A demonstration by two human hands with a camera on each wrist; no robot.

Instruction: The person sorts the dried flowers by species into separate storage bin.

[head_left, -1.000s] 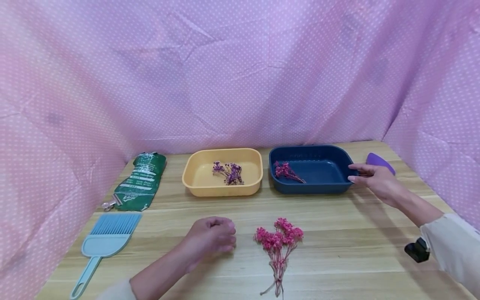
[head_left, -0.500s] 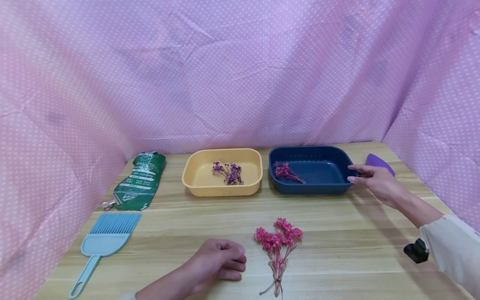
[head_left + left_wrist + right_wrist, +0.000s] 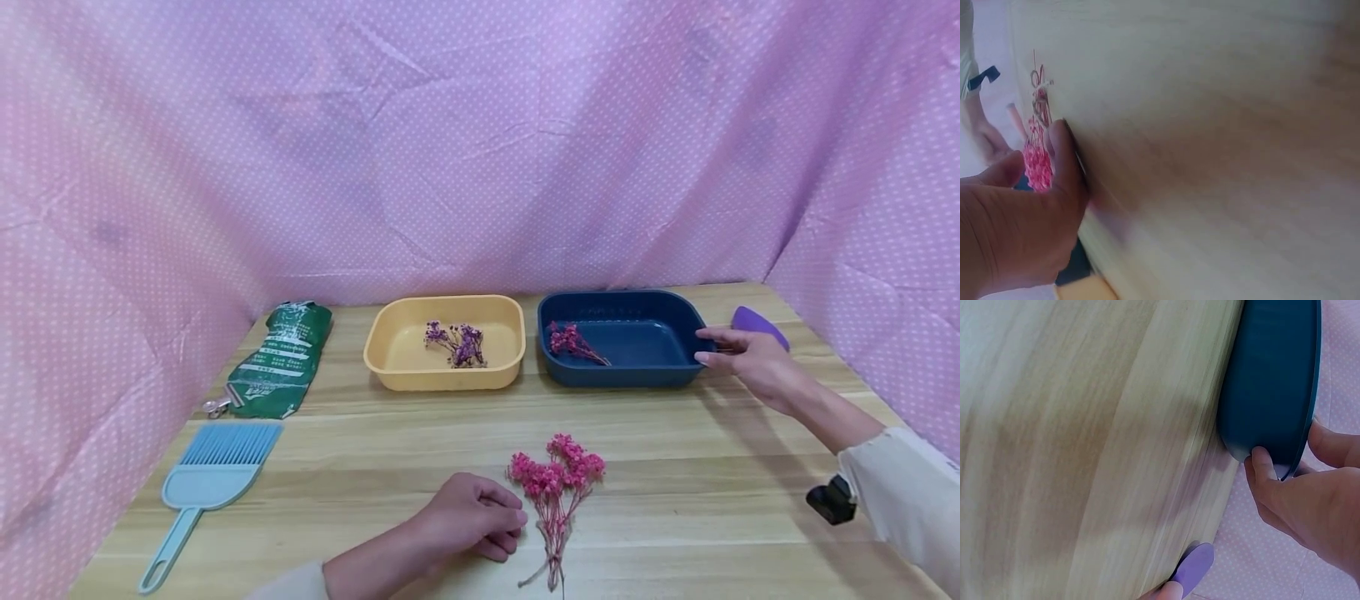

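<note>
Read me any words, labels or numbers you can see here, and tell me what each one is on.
Green bag, lying at the table's back left: rows of white print, too small and blurred to read.
Blue tray, yellow tray, light blue brush, purple object by the right hand: no text visible.
Pink dotted cloth: a dot pattern only, no writing.

Your left hand (image 3: 468, 521): contact with the pink dried-flower bunch (image 3: 557, 483) unclear; wrist view blurred; printed green pouch (image 3: 281, 360) text illegible.
</note>
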